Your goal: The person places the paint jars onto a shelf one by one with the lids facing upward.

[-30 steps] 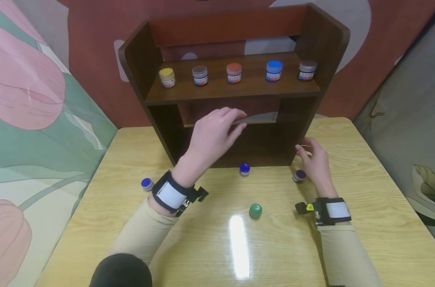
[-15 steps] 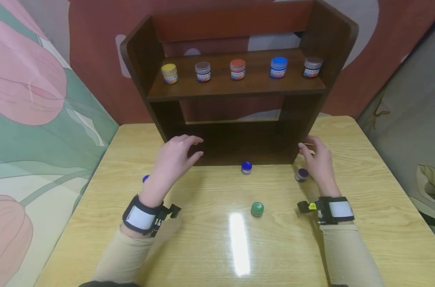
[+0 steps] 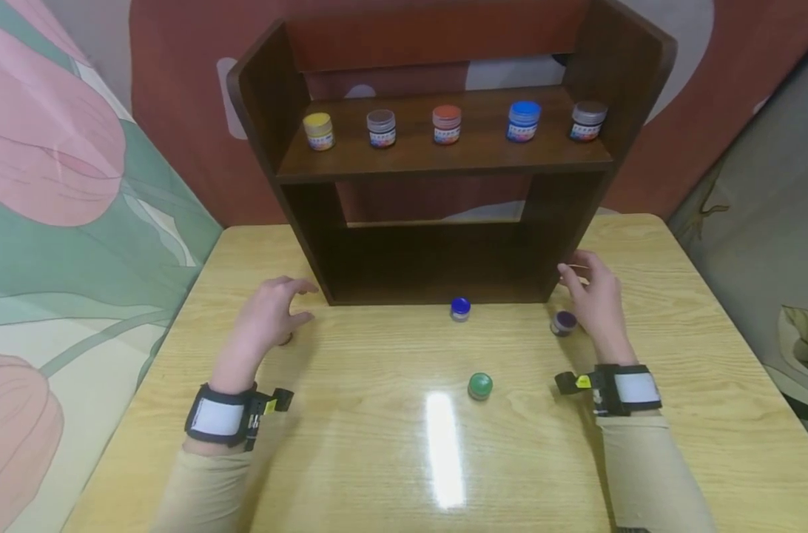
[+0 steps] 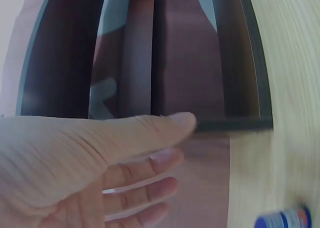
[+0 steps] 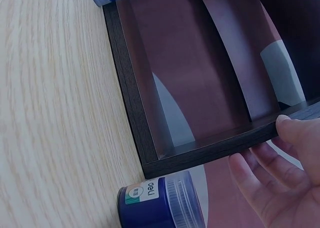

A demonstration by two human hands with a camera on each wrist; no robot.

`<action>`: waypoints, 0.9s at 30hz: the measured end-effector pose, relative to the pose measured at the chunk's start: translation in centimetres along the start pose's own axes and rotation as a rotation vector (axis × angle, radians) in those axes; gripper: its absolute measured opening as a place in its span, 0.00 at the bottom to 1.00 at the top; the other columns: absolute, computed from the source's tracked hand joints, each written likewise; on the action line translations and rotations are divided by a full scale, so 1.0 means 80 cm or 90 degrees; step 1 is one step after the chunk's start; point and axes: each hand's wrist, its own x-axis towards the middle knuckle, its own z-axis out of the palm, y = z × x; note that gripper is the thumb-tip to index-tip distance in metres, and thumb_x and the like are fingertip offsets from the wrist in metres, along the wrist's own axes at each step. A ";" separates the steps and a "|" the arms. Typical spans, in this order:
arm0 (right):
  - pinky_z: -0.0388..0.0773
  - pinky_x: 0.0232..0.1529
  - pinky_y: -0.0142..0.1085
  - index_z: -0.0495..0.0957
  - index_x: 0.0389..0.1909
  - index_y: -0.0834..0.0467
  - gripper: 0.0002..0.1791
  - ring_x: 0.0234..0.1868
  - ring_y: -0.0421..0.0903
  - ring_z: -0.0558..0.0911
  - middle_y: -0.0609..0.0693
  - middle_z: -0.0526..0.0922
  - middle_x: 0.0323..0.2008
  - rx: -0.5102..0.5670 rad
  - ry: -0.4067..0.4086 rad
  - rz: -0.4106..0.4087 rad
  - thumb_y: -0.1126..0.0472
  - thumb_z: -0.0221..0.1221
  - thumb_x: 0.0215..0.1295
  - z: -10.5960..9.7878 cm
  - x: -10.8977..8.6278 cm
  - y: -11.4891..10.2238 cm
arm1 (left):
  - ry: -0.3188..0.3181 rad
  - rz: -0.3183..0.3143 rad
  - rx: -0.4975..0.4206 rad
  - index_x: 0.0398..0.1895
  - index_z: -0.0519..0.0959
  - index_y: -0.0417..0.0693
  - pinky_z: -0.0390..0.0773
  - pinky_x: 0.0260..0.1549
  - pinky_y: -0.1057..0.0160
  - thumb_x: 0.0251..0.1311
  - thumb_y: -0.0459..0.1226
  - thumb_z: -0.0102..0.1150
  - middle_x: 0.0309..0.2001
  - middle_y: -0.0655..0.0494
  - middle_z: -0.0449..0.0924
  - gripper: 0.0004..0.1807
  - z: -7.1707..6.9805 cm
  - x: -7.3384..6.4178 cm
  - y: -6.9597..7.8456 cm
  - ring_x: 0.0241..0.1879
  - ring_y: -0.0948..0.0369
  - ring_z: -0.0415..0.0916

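Note:
My left hand point(image 3: 260, 322), thumb and fingers apart, is beside the left front corner of a dark brown wooden shelf point(image 3: 437, 174). Below it lies a blue paint jar point(image 4: 286, 218), almost hidden behind the hand in the head view. My right hand point(image 3: 593, 300) holds the shelf's right side panel point(image 5: 215, 152), thumb at the front edge and fingers on the outer side. Close to that hand a dark purple paint jar point(image 3: 563, 323) sits on the table. Another blue-lidded jar point(image 3: 460, 309) stands at the shelf's front edge, and a green-lidded jar point(image 3: 480, 386) is nearer me.
Along the upper board stand a yellow jar point(image 3: 320, 132), a brownish-lidded jar point(image 3: 381, 129), a red jar point(image 3: 447, 124), a blue jar point(image 3: 523, 121) and a grey-lidded jar point(image 3: 587, 121). The light wooden table point(image 3: 351, 444) meets patterned cloth at the back and sides.
My left hand has moved from in front of the shelf's middle down and left, toward the blue jar, which it now covers. The right hand stays at the side panel.

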 end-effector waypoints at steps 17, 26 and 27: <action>0.75 0.41 0.11 0.71 0.63 0.66 0.23 0.56 0.61 0.81 0.65 0.79 0.59 0.008 0.004 -0.004 0.55 0.52 0.76 -0.001 0.000 0.000 | -0.170 -0.095 -0.021 0.62 0.75 0.39 0.74 0.60 0.37 0.58 0.28 0.66 0.60 0.30 0.72 0.26 0.018 -0.016 -0.044 0.61 0.35 0.71; 0.74 0.40 0.11 0.71 0.62 0.66 0.22 0.55 0.61 0.82 0.65 0.79 0.59 0.005 -0.002 -0.006 0.55 0.51 0.76 0.001 -0.001 0.000 | -0.184 -0.120 -0.027 0.61 0.75 0.37 0.74 0.61 0.38 0.58 0.27 0.65 0.60 0.31 0.76 0.26 0.028 -0.015 -0.051 0.61 0.36 0.72; 0.74 0.40 0.11 0.71 0.62 0.66 0.22 0.55 0.61 0.82 0.65 0.79 0.59 0.005 -0.003 -0.006 0.55 0.51 0.76 0.001 -0.001 0.000 | -0.182 -0.121 -0.028 0.61 0.75 0.36 0.75 0.60 0.38 0.59 0.27 0.64 0.59 0.31 0.76 0.25 0.029 -0.015 -0.052 0.60 0.36 0.73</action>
